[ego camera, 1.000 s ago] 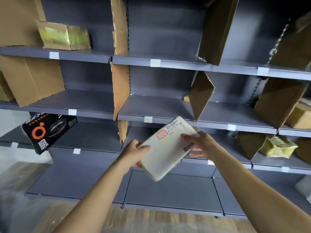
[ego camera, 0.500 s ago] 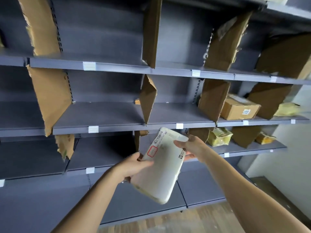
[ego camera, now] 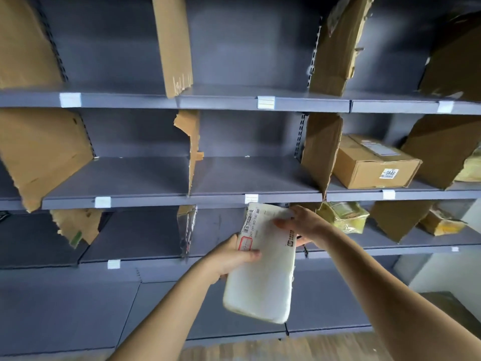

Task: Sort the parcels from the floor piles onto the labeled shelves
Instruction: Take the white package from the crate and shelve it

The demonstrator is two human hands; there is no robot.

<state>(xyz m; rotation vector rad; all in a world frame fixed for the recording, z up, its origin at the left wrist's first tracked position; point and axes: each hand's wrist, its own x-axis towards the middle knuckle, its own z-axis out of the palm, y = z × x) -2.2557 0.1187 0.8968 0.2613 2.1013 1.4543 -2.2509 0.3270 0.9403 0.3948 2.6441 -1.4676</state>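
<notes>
Your left hand (ego camera: 229,259), frame centre: thumb clamped over left edge of parcel (ego camera: 263,282). Parcel: white padded mailer, upright, mid-air, just below middle shelf (ego camera: 156,201) lip. Judged light, soft, bendable; film likely slick. Support both long edges. Your right hand (ego camera: 305,225) pinches upper right corner.

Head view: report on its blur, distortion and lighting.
Head view: wide-angle distortion bows the shelf edges and splays the cardboard dividers outward. Slight softness leaves the print on the white parcel mostly unreadable. The light is soft, brighter at the right near the brown box and dimmer in the lower-left bays, with no hard glare.
</notes>
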